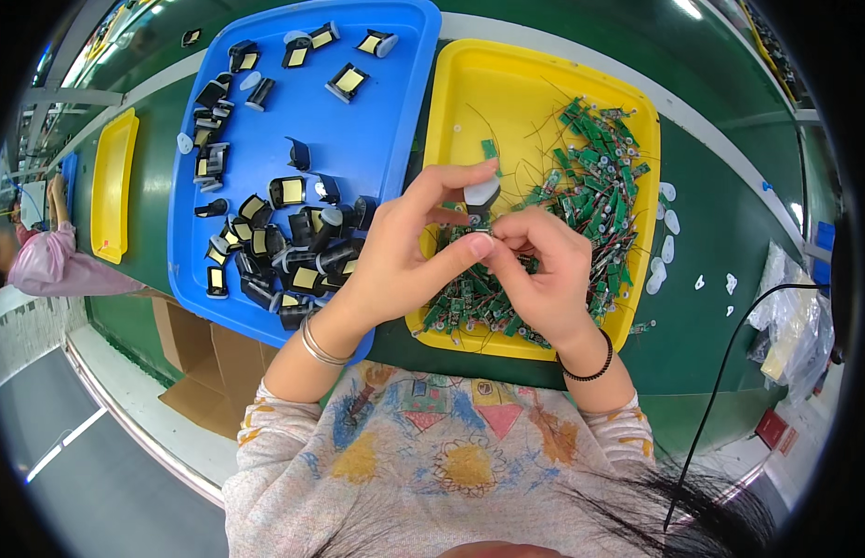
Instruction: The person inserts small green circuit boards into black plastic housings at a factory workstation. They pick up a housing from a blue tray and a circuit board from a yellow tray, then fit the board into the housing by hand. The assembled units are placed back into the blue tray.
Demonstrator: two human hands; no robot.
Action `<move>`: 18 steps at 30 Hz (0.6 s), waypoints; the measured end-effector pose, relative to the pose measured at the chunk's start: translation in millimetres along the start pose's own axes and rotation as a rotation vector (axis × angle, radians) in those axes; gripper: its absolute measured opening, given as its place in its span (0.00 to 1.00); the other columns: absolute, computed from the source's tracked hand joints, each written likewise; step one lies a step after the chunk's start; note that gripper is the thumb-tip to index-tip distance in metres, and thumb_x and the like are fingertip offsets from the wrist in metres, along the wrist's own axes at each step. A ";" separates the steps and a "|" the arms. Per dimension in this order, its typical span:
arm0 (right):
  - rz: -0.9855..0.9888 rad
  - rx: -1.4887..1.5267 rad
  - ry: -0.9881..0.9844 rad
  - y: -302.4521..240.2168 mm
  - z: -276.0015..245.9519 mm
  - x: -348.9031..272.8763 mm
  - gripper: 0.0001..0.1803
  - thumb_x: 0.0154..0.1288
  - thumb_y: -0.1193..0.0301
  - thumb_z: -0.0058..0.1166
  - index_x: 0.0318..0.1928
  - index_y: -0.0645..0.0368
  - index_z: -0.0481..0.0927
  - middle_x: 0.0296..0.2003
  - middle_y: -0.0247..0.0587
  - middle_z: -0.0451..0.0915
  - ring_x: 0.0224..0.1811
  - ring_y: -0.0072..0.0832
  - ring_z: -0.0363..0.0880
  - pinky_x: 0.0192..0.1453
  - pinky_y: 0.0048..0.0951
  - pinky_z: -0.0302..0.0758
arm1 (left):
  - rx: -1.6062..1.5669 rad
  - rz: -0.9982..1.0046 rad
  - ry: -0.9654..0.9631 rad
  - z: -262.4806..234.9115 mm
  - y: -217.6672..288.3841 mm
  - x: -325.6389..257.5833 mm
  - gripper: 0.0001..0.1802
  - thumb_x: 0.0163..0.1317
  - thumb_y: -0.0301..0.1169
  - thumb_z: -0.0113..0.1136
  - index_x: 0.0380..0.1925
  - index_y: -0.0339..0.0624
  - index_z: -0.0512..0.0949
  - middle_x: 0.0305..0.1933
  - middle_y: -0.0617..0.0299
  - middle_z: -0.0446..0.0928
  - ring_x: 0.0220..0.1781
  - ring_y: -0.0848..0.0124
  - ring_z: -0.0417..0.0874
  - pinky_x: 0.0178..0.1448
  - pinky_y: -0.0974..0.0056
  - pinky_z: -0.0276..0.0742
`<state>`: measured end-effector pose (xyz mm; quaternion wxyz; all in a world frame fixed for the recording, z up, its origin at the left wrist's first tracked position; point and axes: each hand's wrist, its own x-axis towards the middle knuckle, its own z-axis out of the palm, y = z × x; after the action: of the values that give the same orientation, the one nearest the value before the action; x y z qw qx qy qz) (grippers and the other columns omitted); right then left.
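My left hand (409, 246) and my right hand (539, 265) meet over the near part of a yellow tray (469, 102). Between their fingertips they pinch one small part with a white rounded cap (481, 193) and a dark body. My left thumb and forefinger close on it from the left, my right fingers from the right. Under the hands lies a heap of small green circuit boards with thin wires (600, 177).
A blue tray (376, 139) to the left holds several black housings with yellow faces (288, 191). Small white caps (669, 223) lie on the green table (720, 232) right of the yellow tray. Another yellow tray (112, 186) and a person in pink (42, 256) are far left. A black cable (730, 353) runs at right.
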<state>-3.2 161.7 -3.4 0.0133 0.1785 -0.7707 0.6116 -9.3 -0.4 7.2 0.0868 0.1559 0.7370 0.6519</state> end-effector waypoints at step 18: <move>0.016 0.055 -0.133 -2.4 -2.0 2.3 0.04 0.52 0.78 0.56 0.28 0.63 0.75 0.23 0.39 0.74 0.22 0.24 0.74 0.25 0.21 0.70 | -0.408 -0.077 0.096 -4.9 -0.5 -5.0 0.20 0.45 0.20 0.63 0.39 0.36 0.68 0.52 0.48 0.70 0.50 0.66 0.75 0.51 0.65 0.74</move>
<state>-5.1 162.5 0.0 -0.0478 0.2128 -0.7543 0.6193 -6.3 -6.7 7.0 0.1063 0.0753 0.5984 0.7905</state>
